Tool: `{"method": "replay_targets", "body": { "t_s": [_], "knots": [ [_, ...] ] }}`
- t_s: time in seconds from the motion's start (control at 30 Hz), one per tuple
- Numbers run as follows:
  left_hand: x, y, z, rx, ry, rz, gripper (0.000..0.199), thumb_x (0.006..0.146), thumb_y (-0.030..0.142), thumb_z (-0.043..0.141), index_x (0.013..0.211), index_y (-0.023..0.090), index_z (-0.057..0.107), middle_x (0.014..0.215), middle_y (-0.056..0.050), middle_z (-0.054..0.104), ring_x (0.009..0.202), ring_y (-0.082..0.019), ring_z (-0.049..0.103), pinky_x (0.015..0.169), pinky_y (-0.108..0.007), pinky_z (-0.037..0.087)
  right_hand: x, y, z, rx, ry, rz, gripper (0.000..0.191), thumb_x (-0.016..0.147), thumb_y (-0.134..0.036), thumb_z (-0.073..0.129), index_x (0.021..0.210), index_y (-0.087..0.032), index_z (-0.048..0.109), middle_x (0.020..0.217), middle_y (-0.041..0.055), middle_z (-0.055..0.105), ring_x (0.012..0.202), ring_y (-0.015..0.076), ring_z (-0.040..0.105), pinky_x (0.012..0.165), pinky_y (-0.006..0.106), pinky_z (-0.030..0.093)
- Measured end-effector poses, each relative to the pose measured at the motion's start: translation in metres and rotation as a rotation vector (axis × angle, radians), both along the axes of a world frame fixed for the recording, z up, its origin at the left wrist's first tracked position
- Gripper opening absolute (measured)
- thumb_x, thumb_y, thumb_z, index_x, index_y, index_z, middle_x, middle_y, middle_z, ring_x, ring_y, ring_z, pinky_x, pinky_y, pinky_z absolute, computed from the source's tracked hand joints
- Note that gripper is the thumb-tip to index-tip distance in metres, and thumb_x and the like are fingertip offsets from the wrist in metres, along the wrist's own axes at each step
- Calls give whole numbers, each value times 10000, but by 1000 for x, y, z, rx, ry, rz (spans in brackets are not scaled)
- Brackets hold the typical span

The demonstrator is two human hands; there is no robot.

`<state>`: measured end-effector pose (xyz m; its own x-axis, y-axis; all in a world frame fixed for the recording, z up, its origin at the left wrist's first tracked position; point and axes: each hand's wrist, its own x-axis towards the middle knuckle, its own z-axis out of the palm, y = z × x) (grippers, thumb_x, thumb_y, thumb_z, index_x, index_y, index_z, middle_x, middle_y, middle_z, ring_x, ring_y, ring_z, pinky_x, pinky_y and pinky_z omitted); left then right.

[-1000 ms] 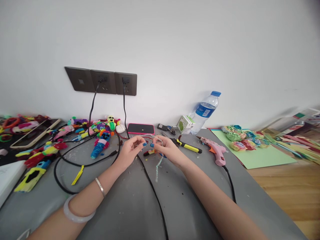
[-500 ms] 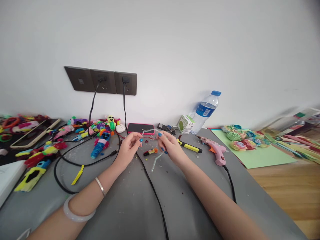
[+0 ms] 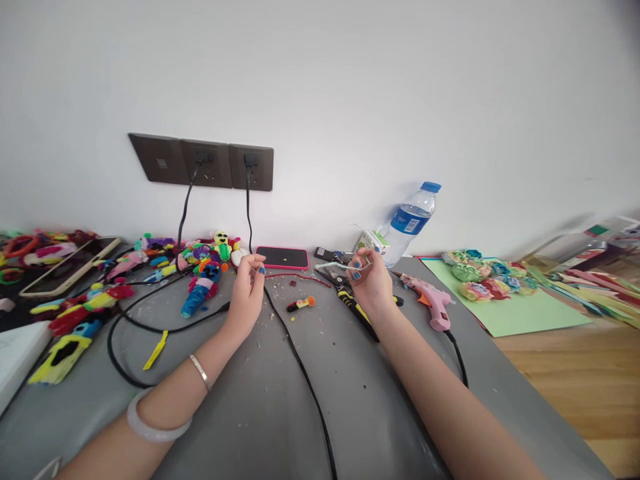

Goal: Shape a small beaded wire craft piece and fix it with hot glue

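Nearest you: white bangle (image 3: 155,427) and metal bracelet (image 3: 201,373) on your left forearm, well to the near left of the pink-edged phone (image 3: 283,258). Black cable (image 3: 305,373) crosses the grey table (image 3: 250,413), coming toward you past the phone's left end. Pink glue gun (image 3: 439,310) lies to the near right of the phone. Small orange-and-black figure (image 3: 301,304) lies on your side of the phone, among scraps.

Your left hand (image 3: 249,293) is at the phone's near left corner; thumb close to curled fingers, gap narrow. Cannot tell whether anything sits between them. Your right hand (image 3: 371,283), right of the phone, pinches a pale pipe cleaner (image 3: 333,266); its loose end points toward the phone. Yellow-handled pliers (image 3: 364,320) lie under and beside that hand, to the near right of the phone. Red strip (image 3: 295,275) runs just on your side of the phone.

Farther: small box (image 3: 374,241) and tilted water bottle (image 3: 413,220), right of the phone; wall sockets (image 3: 201,162), above and left of it.
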<state>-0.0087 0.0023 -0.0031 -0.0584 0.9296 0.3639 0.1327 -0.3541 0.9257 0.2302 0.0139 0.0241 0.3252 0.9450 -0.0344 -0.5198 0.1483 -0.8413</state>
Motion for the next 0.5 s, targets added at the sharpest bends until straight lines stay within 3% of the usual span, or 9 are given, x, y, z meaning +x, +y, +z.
{"method": "replay_targets", "body": {
  "t_s": [0.13, 0.23, 0.4, 0.5],
  "knots": [
    [2, -1, 1, 36, 148, -36, 426, 795, 95, 525, 1198, 235, 522, 1113, -63, 599, 842, -165, 539, 697, -275, 397, -2, -1, 1, 7, 22, 33, 230, 802, -388, 643, 729, -220, 504, 551, -62, 354, 430, 83, 310, 417, 230, 284],
    [2, 0, 2, 25, 165, -22, 457, 765, 92, 556, 1201, 229, 534, 1154, -74, 639, 932, -183, 573, 738, -291, 407, -5, -2, 1, -1, 42, 48, 224, 810, -379, 640, 727, -220, 506, 531, -66, 352, 417, 83, 312, 409, 227, 288],
    [0, 2, 3, -21, 171, 26, 335, 791, 168, 567, 1125, 201, 561, 896, -32, 665, 829, -181, 601, 723, -302, 426, -9, -2, 1, -8, 70, 48, 235, 842, -399, 598, 722, -208, 533, 526, -61, 423, 405, 74, 344, 414, 206, 320],
    [1, -1, 4, 17, 237, 17, 435, 803, 163, 554, 1234, 221, 547, 1136, -67, 682, 1086, -218, 600, 878, -343, 438, -14, -4, 0, -25, 62, 47, 275, 863, -451, 569, 740, -205, 565, 590, -27, 541, 478, 94, 464, 462, 208, 391]
  ]
}}
